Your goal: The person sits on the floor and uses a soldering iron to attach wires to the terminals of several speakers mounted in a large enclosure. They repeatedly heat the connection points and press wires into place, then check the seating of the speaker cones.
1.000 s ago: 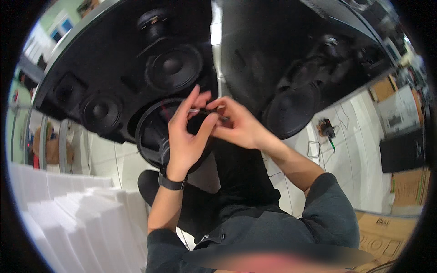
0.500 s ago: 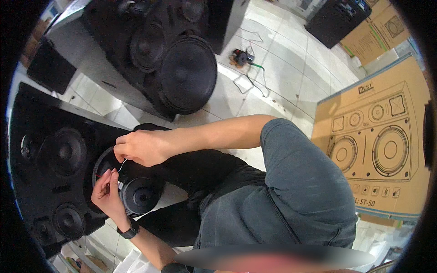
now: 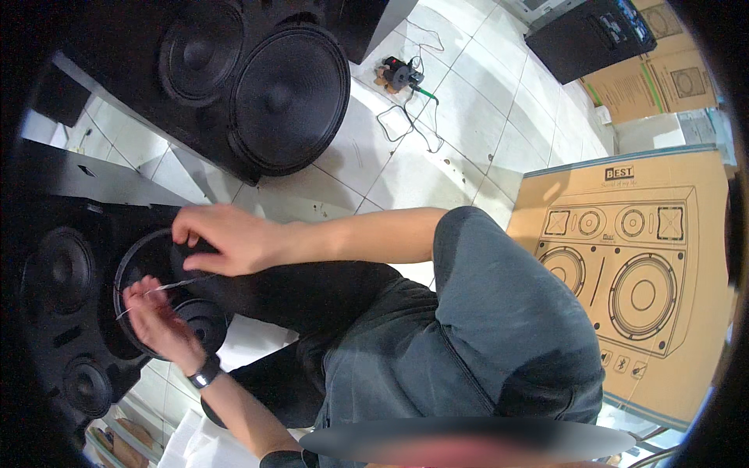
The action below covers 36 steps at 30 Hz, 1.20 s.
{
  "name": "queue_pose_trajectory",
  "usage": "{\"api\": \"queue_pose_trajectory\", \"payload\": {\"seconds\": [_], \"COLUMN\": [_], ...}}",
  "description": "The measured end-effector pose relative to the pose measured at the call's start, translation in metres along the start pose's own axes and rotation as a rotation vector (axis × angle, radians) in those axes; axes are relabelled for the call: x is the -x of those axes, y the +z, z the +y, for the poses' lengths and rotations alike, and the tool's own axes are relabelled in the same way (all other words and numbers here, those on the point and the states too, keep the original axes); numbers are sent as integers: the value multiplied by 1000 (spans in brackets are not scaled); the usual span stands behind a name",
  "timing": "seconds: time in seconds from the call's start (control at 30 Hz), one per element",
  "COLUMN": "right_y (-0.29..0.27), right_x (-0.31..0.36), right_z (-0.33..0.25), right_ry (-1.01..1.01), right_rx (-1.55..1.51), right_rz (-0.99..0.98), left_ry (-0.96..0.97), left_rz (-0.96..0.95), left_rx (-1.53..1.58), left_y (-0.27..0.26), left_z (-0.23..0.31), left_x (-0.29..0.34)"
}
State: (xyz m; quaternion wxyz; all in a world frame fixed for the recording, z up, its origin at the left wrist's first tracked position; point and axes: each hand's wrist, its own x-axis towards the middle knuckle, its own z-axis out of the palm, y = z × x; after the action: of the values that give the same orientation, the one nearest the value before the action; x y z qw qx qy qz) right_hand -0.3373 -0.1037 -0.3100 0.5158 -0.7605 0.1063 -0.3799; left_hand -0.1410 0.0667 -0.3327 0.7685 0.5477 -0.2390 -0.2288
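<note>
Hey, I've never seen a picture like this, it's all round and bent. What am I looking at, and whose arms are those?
The picture comes from a wide fisheye camera worn on a person's head, looking down, so straight lines bend near the rim. The arms are that person's own. The left hand, with a dark wristband, and the right hand pinch a thin wire between them over a loose round speaker driver. Beside it lies a black speaker cabinet, another lies further off on the white tiled floor, and a printed cardboard box stands to the right.

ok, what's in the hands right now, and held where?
A thin wire, strung between both hands: the left hand pinches one end at its fingertips, the right hand takes the other end above the round speaker.
</note>
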Motion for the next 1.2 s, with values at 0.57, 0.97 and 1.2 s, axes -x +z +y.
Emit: {"api": "queue_pose_trajectory", "payload": {"seconds": [0.57,0.97,1.2], "right_y": [-289,-427,-496], "right_x": [355,295,289], "right_z": [332,463,494], "right_ry": [1094,1226,1292], "right_rx": [1134,-238,-200], "right_rz": [-486,1078,974], "left_ry": [-315,-1119,-1223], "left_rz": [-240,-87,312], "left_rx": [-1174,-1544,-1499], "left_y": [-203,-306,-267], "left_z": [48,109,167], "left_x": [80,265,305]}}
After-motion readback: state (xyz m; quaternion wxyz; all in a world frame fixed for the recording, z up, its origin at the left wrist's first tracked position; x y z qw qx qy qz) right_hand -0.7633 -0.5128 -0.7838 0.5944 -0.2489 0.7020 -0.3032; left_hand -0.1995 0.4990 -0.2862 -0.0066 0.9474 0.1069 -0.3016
